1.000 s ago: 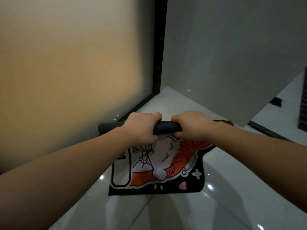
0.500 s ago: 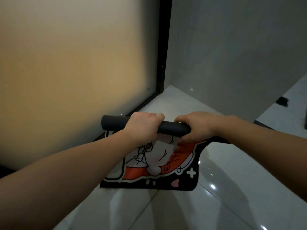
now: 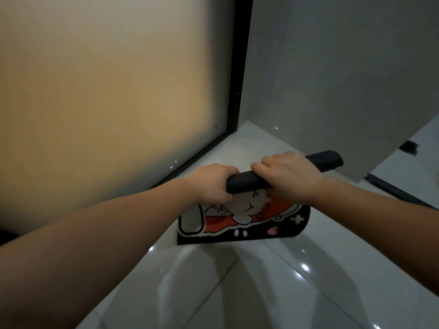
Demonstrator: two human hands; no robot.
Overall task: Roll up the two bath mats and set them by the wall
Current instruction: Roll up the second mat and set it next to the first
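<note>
Both hands hold the same bath mat (image 3: 242,222). It's partly rolled up into a dark tube at the top, and the tube tilts: the R end sits higher than the L end.

The L hand (image 3: 211,184) is shut tight round the low end of the tube. Its fingers curl over the top, w/ the thumb side hidden under. The R hand (image 3: 288,176) is shut tight round the tube too, just beside the L hand, w/ a short bit of dark roll showing between them. Past the R hand, the end of the roll sticks out free.

Below both hands the flat part of the mat hangs down. It has a cartoon pic in white, orange & black, plus a small pink heart near the bottom R. Its bottom edge looks like it touches the shiny white floor (image 3: 273,293), but can't tell for sure.

Behind the hands is a frosted glass panel (image 3: 114,96) w/ a black frame, and a grey wall (image 3: 332,79) to the R of it. They meet in a corner.
</note>
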